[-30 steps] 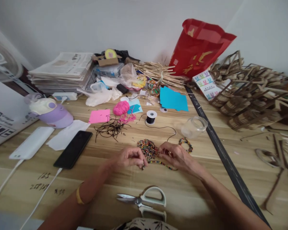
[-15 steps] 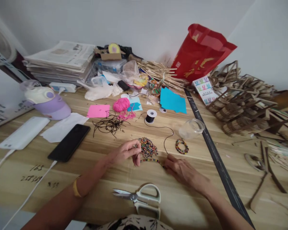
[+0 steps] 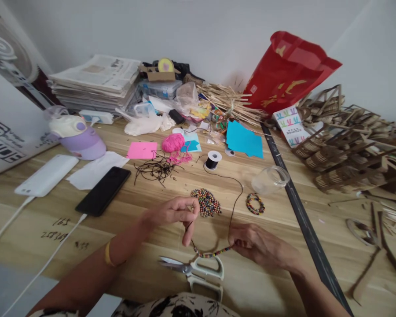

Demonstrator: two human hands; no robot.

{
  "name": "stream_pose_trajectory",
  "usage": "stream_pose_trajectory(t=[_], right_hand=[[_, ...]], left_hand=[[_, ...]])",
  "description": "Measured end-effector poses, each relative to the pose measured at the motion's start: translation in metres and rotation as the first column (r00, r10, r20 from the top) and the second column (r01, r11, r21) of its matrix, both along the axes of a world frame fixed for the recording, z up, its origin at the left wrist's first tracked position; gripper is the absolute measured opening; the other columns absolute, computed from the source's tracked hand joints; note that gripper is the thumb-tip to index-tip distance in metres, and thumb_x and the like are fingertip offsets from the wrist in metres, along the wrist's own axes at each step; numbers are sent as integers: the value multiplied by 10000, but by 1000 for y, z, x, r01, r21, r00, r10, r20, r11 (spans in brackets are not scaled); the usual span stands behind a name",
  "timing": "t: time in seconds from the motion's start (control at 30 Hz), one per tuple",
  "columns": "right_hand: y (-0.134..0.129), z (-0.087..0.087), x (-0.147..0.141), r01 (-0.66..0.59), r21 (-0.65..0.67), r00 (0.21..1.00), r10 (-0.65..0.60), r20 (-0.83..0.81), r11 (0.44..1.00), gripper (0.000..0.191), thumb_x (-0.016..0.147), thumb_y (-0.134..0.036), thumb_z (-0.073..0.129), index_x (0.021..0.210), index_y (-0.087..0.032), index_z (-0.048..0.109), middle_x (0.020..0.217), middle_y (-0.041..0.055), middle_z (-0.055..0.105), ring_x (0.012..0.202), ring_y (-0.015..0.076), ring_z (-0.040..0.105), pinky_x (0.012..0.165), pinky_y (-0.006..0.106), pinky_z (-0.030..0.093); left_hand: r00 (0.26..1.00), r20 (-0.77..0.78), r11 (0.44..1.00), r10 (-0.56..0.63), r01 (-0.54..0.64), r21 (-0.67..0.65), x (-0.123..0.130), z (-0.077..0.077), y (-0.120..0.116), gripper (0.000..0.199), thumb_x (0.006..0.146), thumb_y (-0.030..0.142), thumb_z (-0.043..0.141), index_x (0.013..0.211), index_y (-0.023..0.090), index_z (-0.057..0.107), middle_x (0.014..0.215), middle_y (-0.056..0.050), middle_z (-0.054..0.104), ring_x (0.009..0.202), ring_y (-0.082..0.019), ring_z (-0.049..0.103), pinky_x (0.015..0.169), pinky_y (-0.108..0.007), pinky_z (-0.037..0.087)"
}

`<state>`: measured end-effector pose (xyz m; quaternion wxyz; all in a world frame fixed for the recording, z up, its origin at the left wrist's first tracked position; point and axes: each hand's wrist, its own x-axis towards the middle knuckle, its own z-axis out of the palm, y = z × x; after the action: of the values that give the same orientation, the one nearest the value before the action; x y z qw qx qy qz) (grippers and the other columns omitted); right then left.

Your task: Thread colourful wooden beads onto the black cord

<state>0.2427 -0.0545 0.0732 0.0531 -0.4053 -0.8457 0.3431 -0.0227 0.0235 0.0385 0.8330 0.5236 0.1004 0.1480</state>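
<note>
A string of small multicoloured beads [image 3: 214, 254] sags between my hands, above the scissors with white handles [image 3: 208, 267]. My left hand [image 3: 178, 213] pinches the black cord close to the left end of the beads. At the other end, my right hand [image 3: 255, 242] has its fingers closed on the beaded cord. From there the black cord [image 3: 241, 187] curves up to a white spool [image 3: 214, 160]. Loose beads [image 3: 206, 202] lie in a pile just beyond my left hand. A coiled bead bracelet [image 3: 255, 204] rests beyond my right hand.
A clear jar [image 3: 270, 179] lies on its side at the right. Tangled black cord pieces [image 3: 155, 168] and pink yarn [image 3: 173, 142] are farther back. A black phone [image 3: 103, 191] with a cable lies left. Woven baskets [image 3: 346, 154] crowd the right side.
Both hands have drawn the beaded string toward me and lifted it, so it now hangs over the scissors. The view has shifted slightly to the left.
</note>
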Motion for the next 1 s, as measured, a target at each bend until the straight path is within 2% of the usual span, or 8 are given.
stream_pose_trajectory(t=[0.1,0.27,0.37,0.5,0.63,0.73,0.9,1.0], right_hand=[[12,-8,-14,-56,-11,997,56,-45,998,186,865,-83,525,783,-186,656,763,26,643,667,138,595,606,230,413],[30,-44,-20,-67,62,992,73,-100,996,139,864,-82,546,807,-157,649,839,53,652,801,162,603,705,241,437],[32,-58,-20,-13,87,982,29,-186,996,102,852,-104,571,785,-156,628,778,38,636,748,149,579,676,229,429],[29,-62,-23,152,-16,951,-150,-269,988,5,832,-151,606,831,-154,602,712,0,594,612,106,519,564,191,396],[25,-69,-31,234,-101,883,-255,-393,967,93,855,-247,596,876,-159,575,670,-24,569,556,84,483,511,171,374],[23,-75,-35,265,-143,835,-301,-461,954,154,871,-307,579,866,-153,576,684,-7,590,581,93,503,530,179,387],[22,-76,-35,282,-128,848,-310,-430,951,225,875,-304,562,727,-142,609,678,12,597,612,108,491,552,201,370],[22,-78,-31,277,-204,838,-340,-427,939,215,869,-312,569,757,-141,632,670,7,594,599,108,498,545,202,376]], left_hand=[[997,12,996,79,-78,-52,10,-19,1,262,887,392,554,875,168,419,802,-133,728,679,-220,695,646,-319,513],[985,-4,981,173,-173,-87,22,-37,2,264,897,379,548,855,167,397,923,-183,724,779,-219,705,735,-338,519],[981,-9,978,192,-192,-86,25,-38,2,260,898,377,550,850,163,408,918,-179,725,782,-209,705,723,-312,517],[981,-7,979,192,-192,-73,29,-34,0,265,883,367,579,837,151,432,883,-159,730,766,-195,703,696,-282,516],[984,-25,984,176,-176,-26,32,-32,-2,267,878,366,585,840,143,444,862,-152,733,726,-182,698,695,-288,519],[981,-36,981,193,-193,-2,34,-31,-4,261,882,362,580,837,138,452,853,-152,732,731,-176,692,690,-279,516],[978,-20,978,208,-208,-5,35,-28,-6,284,866,383,596,831,141,451,851,-139,722,743,-168,676,707,-287,507],[962,-73,963,263,-258,76,34,-25,-6,316,845,423,606,850,133,479,893,-128,696,723,-144,643,676,-261,488]])
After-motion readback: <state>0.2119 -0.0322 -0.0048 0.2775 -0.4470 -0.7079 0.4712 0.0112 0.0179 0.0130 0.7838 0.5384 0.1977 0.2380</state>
